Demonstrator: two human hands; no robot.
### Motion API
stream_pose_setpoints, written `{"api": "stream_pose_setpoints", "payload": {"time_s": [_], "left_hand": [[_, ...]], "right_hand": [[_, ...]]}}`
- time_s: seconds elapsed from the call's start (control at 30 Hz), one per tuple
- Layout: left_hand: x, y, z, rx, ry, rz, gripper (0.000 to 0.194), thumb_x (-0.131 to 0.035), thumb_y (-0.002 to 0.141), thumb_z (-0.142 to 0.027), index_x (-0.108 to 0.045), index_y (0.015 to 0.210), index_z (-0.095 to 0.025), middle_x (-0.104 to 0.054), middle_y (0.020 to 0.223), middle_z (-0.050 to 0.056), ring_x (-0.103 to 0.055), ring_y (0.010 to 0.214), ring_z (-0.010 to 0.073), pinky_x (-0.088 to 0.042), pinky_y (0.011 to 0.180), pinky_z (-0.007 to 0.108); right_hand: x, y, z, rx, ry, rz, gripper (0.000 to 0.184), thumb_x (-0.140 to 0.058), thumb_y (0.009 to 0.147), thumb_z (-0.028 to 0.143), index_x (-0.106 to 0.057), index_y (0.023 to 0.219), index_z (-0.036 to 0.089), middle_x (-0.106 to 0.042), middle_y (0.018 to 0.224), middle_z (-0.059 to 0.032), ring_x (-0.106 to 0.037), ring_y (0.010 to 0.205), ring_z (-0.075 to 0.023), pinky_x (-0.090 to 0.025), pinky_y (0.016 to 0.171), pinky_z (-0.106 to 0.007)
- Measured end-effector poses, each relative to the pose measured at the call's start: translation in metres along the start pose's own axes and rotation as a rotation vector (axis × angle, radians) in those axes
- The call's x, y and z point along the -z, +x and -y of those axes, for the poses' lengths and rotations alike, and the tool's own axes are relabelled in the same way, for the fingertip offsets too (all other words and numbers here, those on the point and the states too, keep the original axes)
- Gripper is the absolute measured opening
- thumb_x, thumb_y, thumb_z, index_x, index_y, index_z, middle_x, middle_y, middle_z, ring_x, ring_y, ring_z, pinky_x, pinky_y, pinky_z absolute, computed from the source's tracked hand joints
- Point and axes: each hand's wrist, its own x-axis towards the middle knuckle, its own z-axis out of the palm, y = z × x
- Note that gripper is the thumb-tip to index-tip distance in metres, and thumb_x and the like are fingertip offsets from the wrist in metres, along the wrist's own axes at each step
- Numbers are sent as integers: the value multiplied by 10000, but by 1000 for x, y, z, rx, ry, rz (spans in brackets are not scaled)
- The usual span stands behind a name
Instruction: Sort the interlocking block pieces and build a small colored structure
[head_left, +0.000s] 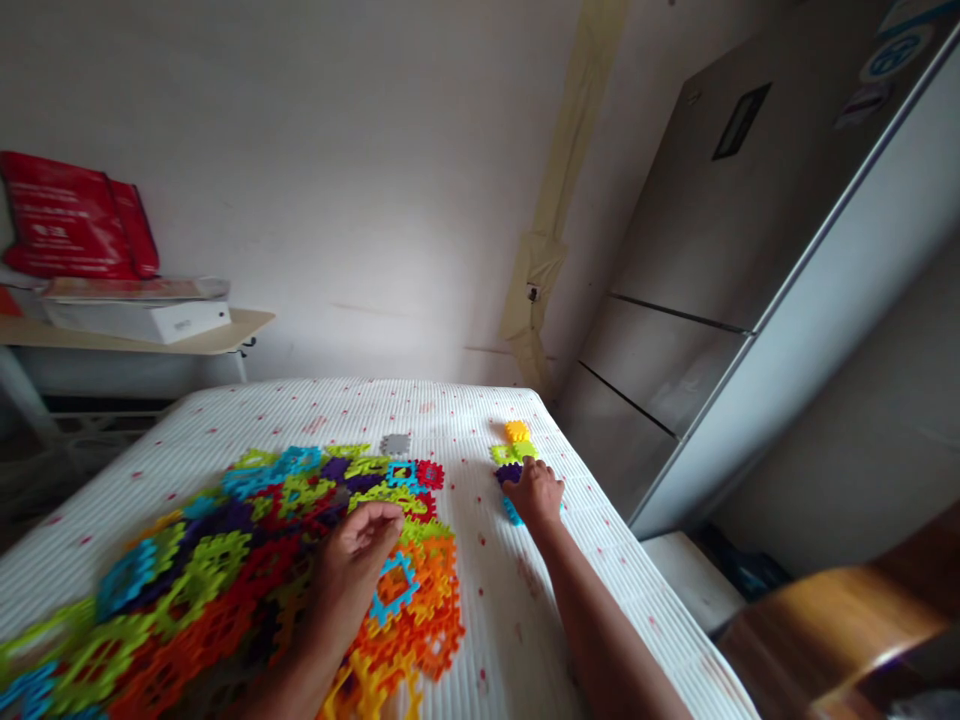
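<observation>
Right hand presses, fingers together, on the small tile cluster, running toward twelve o'clock; left hand rests loosely curled on the tile pile

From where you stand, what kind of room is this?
Probably a room in a home, perhaps a kitchen or dining corner. A tall silver refrigerator stands by the wall, a table with a dotted white cloth holds colourful interlocking toy tiles, and a side shelf carries boxes.
</observation>
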Motion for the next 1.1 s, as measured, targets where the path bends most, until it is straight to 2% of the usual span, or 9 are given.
{"api": "stream_pose_setpoints", "payload": {"time_s": [0.33,0.63,0.9,1.0,1.1], "left_hand": [[0,-1,-4,-30,15,-11,331,-707,597,-464,-653,758,-180,-678,703,25,-631,691,184,-502,659,274],[-1,-3,-7,-35,2,-2,299,-701,611,-432,-650,747,-171,-654,676,14,-608,675,170,-487,647,265],[-1,-3,-6,-36,-7,-14,288,-704,601,-428,-650,727,-175,-655,669,8,-609,668,166,-488,649,262],[-2,-5,-10,-16,-38,-29,281,-710,596,-417,-648,730,-178,-660,678,6,-608,673,162,-484,654,259],[-1,-8,-22,20,-102,-38,266,-716,608,-391,-647,752,-179,-672,705,10,-614,703,162,-482,667,254]], "right_hand": [[-16,4,-1,16,-29,-26,340,-555,754,316,-586,1036,130,-618,1044,-167,-561,1012,-283,-398,786,-398],[-16,1,0,38,-33,-39,348,-558,733,304,-592,1028,121,-636,1006,-156,-565,992,-291,-398,776,-400],[-12,0,2,26,-54,15,338,-573,755,306,-590,1039,124,-637,1021,-162,-561,1002,-286,-390,778,-391],[-3,-2,4,45,-57,-52,363,-591,758,338,-588,1049,122,-631,995,-154,-551,977,-296,-382,776,-407],[10,-7,8,180,-6,-217,397,-587,780,371,-576,1091,124,-609,1008,-141,-520,971,-296,-377,777,-403]]}}
